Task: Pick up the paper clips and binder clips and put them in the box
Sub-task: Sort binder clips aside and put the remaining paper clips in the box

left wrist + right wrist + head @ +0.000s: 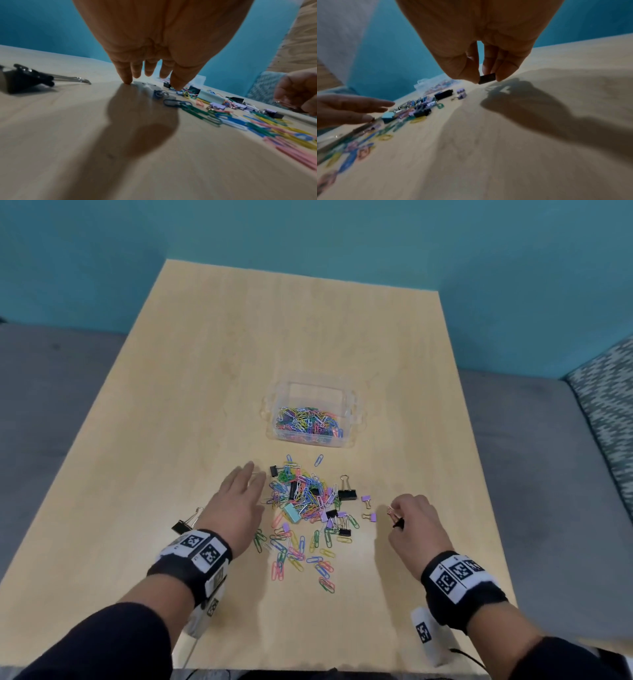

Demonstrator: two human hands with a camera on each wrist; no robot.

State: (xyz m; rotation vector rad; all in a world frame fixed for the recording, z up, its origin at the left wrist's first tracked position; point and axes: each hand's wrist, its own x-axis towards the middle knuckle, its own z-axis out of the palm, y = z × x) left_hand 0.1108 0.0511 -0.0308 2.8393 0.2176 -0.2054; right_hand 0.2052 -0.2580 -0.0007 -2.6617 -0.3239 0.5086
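Note:
A heap of coloured paper clips and binder clips (pixel 305 498) lies mid-table, below a clear plastic box (pixel 310 414) partly filled with paper clips. My left hand (pixel 239 498) is flat with straight fingers at the heap's left edge; its fingertips (pixel 127 81) touch the table. My right hand (pixel 409 520), to the right of the heap, pinches a small black binder clip (pixel 486 78) between thumb and fingers just above the table. A pale blue binder clip (pixel 292 512) and a large black one (pixel 347 493) lie in the heap.
A large black binder clip (pixel 186 523) lies apart on the table, left of my left wrist. Two small purple binder clips (pixel 368 508) sit between the heap and my right hand. The wooden table (pixel 205 354) stands against a teal wall, with grey seating around.

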